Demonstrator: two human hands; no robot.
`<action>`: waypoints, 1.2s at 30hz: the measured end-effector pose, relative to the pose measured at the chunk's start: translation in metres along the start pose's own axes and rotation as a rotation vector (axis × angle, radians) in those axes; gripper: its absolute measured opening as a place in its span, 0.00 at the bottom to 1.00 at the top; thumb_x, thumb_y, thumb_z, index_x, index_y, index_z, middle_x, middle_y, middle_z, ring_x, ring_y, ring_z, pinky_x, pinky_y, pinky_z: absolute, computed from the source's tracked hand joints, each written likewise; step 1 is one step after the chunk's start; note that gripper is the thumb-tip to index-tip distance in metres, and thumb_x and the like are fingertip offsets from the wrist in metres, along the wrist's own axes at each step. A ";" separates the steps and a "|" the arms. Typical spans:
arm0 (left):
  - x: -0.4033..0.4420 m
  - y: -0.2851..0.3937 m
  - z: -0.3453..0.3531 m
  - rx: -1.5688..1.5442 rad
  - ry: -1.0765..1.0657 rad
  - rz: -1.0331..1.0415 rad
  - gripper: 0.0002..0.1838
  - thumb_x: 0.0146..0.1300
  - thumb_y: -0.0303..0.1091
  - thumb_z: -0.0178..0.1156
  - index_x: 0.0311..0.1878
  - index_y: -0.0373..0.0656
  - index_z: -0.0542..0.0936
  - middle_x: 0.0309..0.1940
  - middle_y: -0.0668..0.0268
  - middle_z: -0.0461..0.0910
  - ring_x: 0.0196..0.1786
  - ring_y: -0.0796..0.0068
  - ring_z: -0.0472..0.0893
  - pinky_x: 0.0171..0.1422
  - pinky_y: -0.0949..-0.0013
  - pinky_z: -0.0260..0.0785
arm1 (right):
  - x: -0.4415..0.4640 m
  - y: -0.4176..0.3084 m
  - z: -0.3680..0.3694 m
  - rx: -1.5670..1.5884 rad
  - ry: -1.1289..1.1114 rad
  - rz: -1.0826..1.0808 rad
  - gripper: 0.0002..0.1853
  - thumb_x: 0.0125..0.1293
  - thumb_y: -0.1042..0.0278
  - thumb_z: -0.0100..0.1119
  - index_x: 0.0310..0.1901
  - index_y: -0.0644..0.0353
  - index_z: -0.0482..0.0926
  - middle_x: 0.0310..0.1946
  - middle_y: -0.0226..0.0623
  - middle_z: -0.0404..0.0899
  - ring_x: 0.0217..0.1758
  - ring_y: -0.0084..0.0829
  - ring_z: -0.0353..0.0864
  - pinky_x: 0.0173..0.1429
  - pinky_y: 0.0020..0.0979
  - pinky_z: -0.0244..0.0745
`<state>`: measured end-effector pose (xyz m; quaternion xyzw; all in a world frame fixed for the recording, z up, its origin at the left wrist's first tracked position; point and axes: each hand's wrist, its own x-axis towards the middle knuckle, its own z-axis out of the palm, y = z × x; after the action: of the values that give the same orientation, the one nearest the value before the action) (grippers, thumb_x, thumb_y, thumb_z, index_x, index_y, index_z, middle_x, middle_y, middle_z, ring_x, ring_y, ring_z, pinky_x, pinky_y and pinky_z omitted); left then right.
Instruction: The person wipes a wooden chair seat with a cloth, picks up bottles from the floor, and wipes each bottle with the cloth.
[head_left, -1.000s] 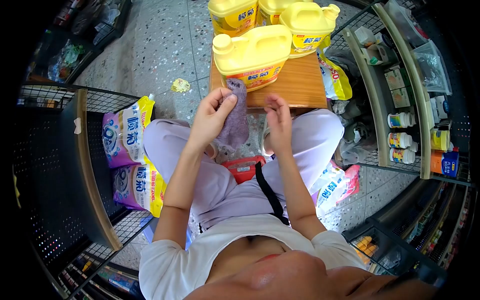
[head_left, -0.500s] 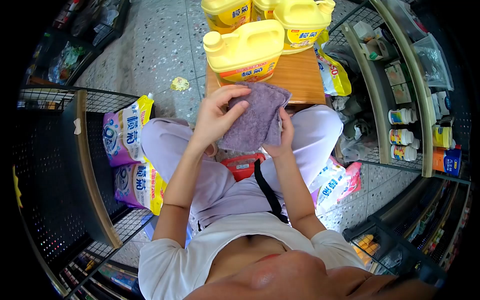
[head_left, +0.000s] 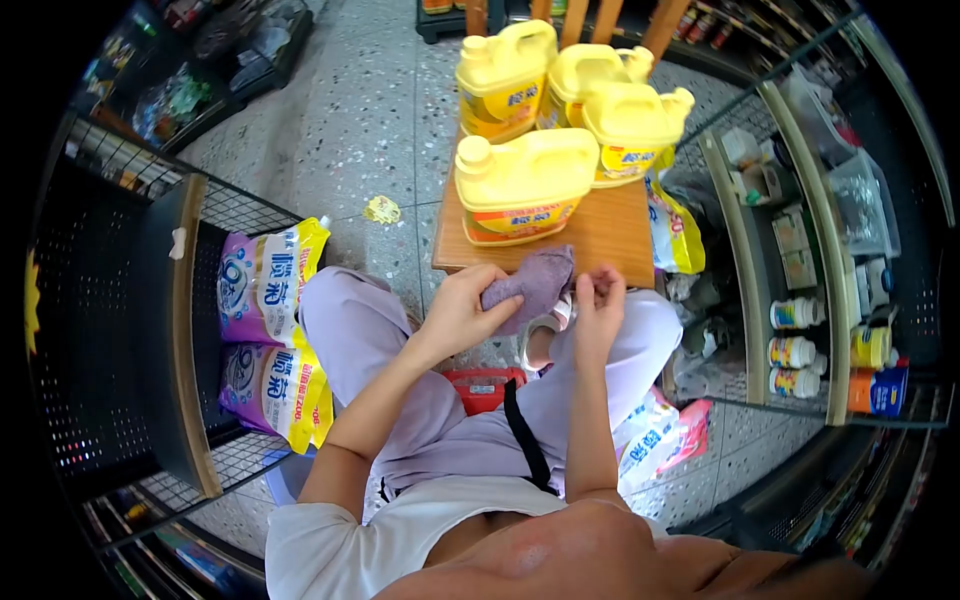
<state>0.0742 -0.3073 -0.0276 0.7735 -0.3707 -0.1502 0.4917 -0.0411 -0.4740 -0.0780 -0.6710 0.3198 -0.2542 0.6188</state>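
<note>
My left hand (head_left: 466, 312) is closed on a purple cloth (head_left: 538, 284), which is bunched up above my lap, in front of the wooden chair seat's near edge. My right hand (head_left: 600, 298) is just right of the cloth, its fingers curled and drawn together. Whether anything small is pinched in them I cannot make out. Beyond the cloth, a yellow jug with a handle (head_left: 524, 190) stands upright near the front of the wooden seat (head_left: 610, 230). More yellow jugs (head_left: 505, 90) stand behind it.
Purple and yellow detergent bags (head_left: 270, 285) lean by the shelf (head_left: 180, 330) on my left. On my right, a shelf (head_left: 735, 260) bears white bottles (head_left: 795, 313) and boxes. A red object (head_left: 478, 388) lies on the floor between my legs. More bags (head_left: 655, 435) lie beside my right leg.
The cloth was spread between both hands; now it is bunched in my left hand, and my right hand has come off it. The view has tilted up, showing more jugs and the chair's back slats.
</note>
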 end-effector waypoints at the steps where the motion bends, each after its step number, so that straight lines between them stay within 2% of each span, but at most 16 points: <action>1: 0.000 -0.003 -0.002 0.049 -0.062 -0.014 0.14 0.55 0.35 0.69 0.40 0.37 0.79 0.31 0.56 0.81 0.32 0.65 0.81 0.38 0.65 0.72 | 0.000 -0.006 0.001 -0.100 0.007 -0.195 0.34 0.59 0.56 0.68 0.63 0.63 0.69 0.57 0.46 0.74 0.64 0.43 0.72 0.69 0.40 0.63; 3: 0.004 -0.003 -0.009 0.066 -0.202 0.081 0.15 0.53 0.35 0.69 0.41 0.37 0.79 0.32 0.55 0.80 0.34 0.59 0.81 0.40 0.63 0.72 | 0.000 -0.029 0.002 -0.333 -0.094 -0.577 0.38 0.49 0.58 0.74 0.62 0.63 0.71 0.57 0.47 0.73 0.65 0.44 0.69 0.69 0.37 0.62; 6: 0.007 0.001 -0.019 0.055 -0.373 0.194 0.17 0.50 0.35 0.70 0.41 0.38 0.79 0.33 0.54 0.79 0.38 0.53 0.80 0.43 0.60 0.72 | 0.011 -0.043 -0.002 -0.385 -0.629 -0.661 0.37 0.50 0.60 0.74 0.62 0.61 0.73 0.57 0.44 0.74 0.62 0.43 0.71 0.67 0.37 0.64; 7: 0.007 0.003 -0.023 0.033 -0.397 0.216 0.17 0.50 0.35 0.71 0.41 0.38 0.80 0.33 0.54 0.79 0.38 0.53 0.80 0.43 0.61 0.72 | 0.011 -0.041 -0.004 -0.234 -0.787 -0.413 0.34 0.50 0.61 0.75 0.60 0.60 0.75 0.53 0.41 0.78 0.56 0.37 0.76 0.63 0.34 0.68; 10: 0.011 0.009 -0.036 -0.003 -0.425 0.244 0.18 0.49 0.35 0.71 0.42 0.38 0.80 0.33 0.56 0.80 0.38 0.55 0.81 0.43 0.61 0.73 | 0.009 -0.031 -0.005 -0.070 -0.849 -0.196 0.32 0.50 0.64 0.75 0.58 0.61 0.76 0.45 0.37 0.81 0.49 0.30 0.78 0.56 0.30 0.72; 11: 0.012 0.009 -0.038 -0.011 -0.430 0.245 0.18 0.49 0.35 0.72 0.42 0.39 0.81 0.34 0.56 0.80 0.39 0.55 0.81 0.44 0.61 0.73 | 0.007 -0.027 -0.003 -0.021 -0.818 -0.212 0.28 0.50 0.68 0.74 0.55 0.62 0.78 0.40 0.33 0.81 0.44 0.25 0.78 0.50 0.27 0.73; 14: 0.015 0.008 -0.042 0.046 -0.401 0.302 0.20 0.49 0.35 0.73 0.45 0.40 0.81 0.34 0.59 0.81 0.40 0.59 0.82 0.45 0.62 0.73 | 0.005 -0.030 -0.001 0.007 -0.790 -0.113 0.21 0.52 0.71 0.73 0.49 0.63 0.79 0.38 0.30 0.81 0.42 0.21 0.77 0.48 0.25 0.73; 17: 0.012 0.003 -0.034 -0.086 -0.170 0.208 0.23 0.47 0.34 0.75 0.48 0.41 0.81 0.37 0.60 0.81 0.40 0.62 0.82 0.47 0.63 0.73 | 0.006 -0.024 0.003 0.096 -0.707 -0.067 0.16 0.55 0.73 0.71 0.44 0.64 0.79 0.36 0.27 0.81 0.40 0.18 0.76 0.47 0.22 0.72; 20: 0.016 -0.001 -0.034 0.053 0.140 0.344 0.23 0.44 0.33 0.77 0.46 0.41 0.80 0.40 0.61 0.80 0.38 0.63 0.81 0.46 0.64 0.74 | 0.003 -0.027 0.009 0.189 -0.587 -0.017 0.13 0.57 0.73 0.68 0.43 0.63 0.79 0.34 0.26 0.80 0.38 0.16 0.76 0.45 0.21 0.71; 21: 0.014 -0.004 -0.034 0.072 0.187 0.306 0.23 0.44 0.32 0.77 0.44 0.41 0.80 0.41 0.61 0.80 0.38 0.63 0.81 0.45 0.65 0.74 | 0.002 -0.022 0.009 0.236 -0.564 0.018 0.11 0.57 0.72 0.68 0.40 0.64 0.79 0.41 0.32 0.80 0.44 0.21 0.75 0.50 0.25 0.71; 23: 0.010 -0.010 -0.029 0.108 0.283 0.241 0.21 0.44 0.31 0.78 0.42 0.41 0.79 0.42 0.61 0.79 0.39 0.64 0.80 0.45 0.66 0.73 | 0.008 -0.004 0.014 0.244 -0.559 -0.190 0.11 0.57 0.69 0.69 0.38 0.64 0.78 0.48 0.36 0.76 0.51 0.28 0.74 0.59 0.31 0.68; 24: 0.008 -0.014 -0.025 0.063 0.270 0.215 0.20 0.45 0.31 0.77 0.41 0.40 0.79 0.41 0.61 0.79 0.40 0.66 0.79 0.45 0.67 0.73 | 0.011 0.000 0.018 0.247 -0.552 -0.294 0.12 0.56 0.68 0.69 0.37 0.64 0.78 0.52 0.38 0.75 0.54 0.31 0.73 0.63 0.34 0.66; 25: 0.005 -0.016 -0.020 0.017 0.254 0.189 0.20 0.46 0.31 0.77 0.40 0.40 0.78 0.40 0.61 0.79 0.41 0.67 0.79 0.45 0.67 0.73 | 0.011 -0.006 0.022 0.381 -0.606 -0.234 0.15 0.56 0.63 0.70 0.35 0.64 0.77 0.64 0.45 0.66 0.68 0.43 0.65 0.73 0.42 0.54; 26: 0.002 -0.019 -0.017 -0.027 0.237 0.164 0.19 0.47 0.30 0.77 0.39 0.39 0.78 0.40 0.61 0.78 0.41 0.69 0.79 0.45 0.68 0.73 | 0.011 -0.005 0.026 0.440 -0.602 -0.236 0.15 0.56 0.62 0.71 0.35 0.64 0.77 0.66 0.45 0.65 0.70 0.44 0.62 0.74 0.43 0.52; 29: 0.000 -0.012 -0.014 -0.183 0.153 0.102 0.22 0.51 0.29 0.74 0.49 0.38 0.79 0.43 0.62 0.79 0.44 0.72 0.78 0.50 0.69 0.71 | 0.013 -0.005 0.035 0.607 -0.624 -0.200 0.17 0.57 0.58 0.72 0.36 0.60 0.77 0.73 0.48 0.57 0.77 0.48 0.54 0.76 0.46 0.48; 36: 0.002 -0.017 -0.001 -0.402 -0.012 0.051 0.32 0.56 0.30 0.71 0.64 0.37 0.70 0.52 0.62 0.78 0.52 0.74 0.78 0.60 0.68 0.70 | 0.000 -0.010 0.047 0.765 -0.547 -0.031 0.18 0.55 0.64 0.70 0.44 0.59 0.76 0.72 0.49 0.59 0.74 0.43 0.58 0.75 0.42 0.56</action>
<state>0.0831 -0.3042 -0.0415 0.6492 -0.3556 -0.2136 0.6376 -0.0049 -0.4426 -0.0728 -0.4418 0.0185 -0.1768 0.8793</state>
